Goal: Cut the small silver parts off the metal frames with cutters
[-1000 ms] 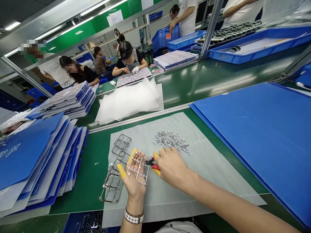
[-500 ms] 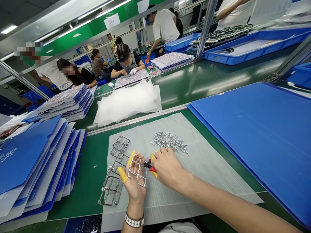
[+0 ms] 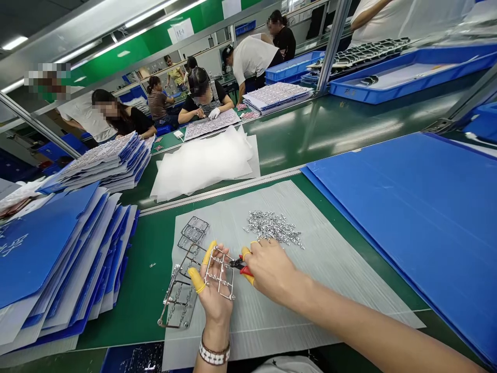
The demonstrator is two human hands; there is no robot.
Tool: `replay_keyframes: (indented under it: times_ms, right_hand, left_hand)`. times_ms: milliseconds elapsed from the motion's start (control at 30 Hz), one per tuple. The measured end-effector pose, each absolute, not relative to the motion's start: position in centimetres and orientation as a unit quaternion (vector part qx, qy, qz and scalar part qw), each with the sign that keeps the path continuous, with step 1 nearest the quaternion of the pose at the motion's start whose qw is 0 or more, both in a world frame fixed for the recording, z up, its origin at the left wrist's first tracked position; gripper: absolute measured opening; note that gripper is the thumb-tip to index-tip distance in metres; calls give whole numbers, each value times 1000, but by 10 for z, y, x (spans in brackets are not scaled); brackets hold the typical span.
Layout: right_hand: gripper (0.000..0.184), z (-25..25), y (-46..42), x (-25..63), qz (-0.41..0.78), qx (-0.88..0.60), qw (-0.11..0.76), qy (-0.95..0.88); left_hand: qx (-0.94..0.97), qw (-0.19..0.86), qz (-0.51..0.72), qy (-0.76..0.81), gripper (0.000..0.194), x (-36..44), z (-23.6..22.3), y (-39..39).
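My left hand [image 3: 213,290], palm up with yellow finger cots on thumb and index finger, holds a silver sprue frame [image 3: 219,275] with small chrome parts in it. My right hand [image 3: 269,267], also wearing yellow finger cots, is wrapped round red-handled side cutters [image 3: 244,268]. The cutters' dark jaws are at the frame's right edge. Beyond the hands, a heap of small silver parts [image 3: 274,226] lies on a white foam sheet [image 3: 306,290]. Further sprue frames [image 3: 180,298] are stacked and overlapping left of my left hand.
A leaning stack of blue sheets with white liners [image 3: 66,269] stands at left. Large blue sheets [image 3: 411,202] cover the right side. White foam sheets [image 3: 205,163] lie past the metal rail. A co-worker [image 3: 204,96] sits across the bench, and others are behind.
My hands, the sprue frame and the cutters stay nearly in place. In the background, a co-worker in white has bent lower, and another person in black shows more behind. The view has shifted slightly.
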State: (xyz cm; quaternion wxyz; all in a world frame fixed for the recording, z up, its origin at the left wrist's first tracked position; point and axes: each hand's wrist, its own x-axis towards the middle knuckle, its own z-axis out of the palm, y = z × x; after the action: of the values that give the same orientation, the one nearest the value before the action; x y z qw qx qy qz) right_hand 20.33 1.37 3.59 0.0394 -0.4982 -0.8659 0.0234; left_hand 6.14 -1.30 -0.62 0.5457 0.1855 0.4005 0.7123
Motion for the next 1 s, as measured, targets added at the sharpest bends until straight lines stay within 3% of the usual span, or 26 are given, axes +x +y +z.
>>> replay_keyframes:
  times_ms: [100, 233, 333, 467, 600, 767, 900, 1000]
  right_hand:
    - [21, 28, 16, 209, 133, -528, 95, -834]
    - [15, 1, 15, 201, 433, -534, 219, -693]
    - [7, -14, 18, 197, 513, -516, 316, -609]
    - [7, -1, 31, 216, 500, -459, 303, -669]
    - [6, 35, 44, 234, 398, -373, 185, -817]
    - [15, 64, 50, 214, 249, -314, 39, -915]
    - [13, 64, 44, 199, 167, -360, 60, -916]
    - [19, 58, 35, 202, 108, -439, 100, -886]
  left_hand:
    - [184, 533, 729, 389, 59, 63, -5, -11]
    - [202, 508, 745, 383, 46, 78, -7, -15]
    - [231, 513, 737, 374, 43, 89, -8, -26]
    - [252, 575, 696, 350, 48, 73, -6, -35]
    - [277, 678, 580, 358, 60, 39, -3, -23]
    - [281, 802, 424, 313, 49, 42, -12, -13]
    - [204, 828, 453, 260, 52, 59, -15, -18]
    - [118, 819, 506, 243, 39, 57, -14, -19]
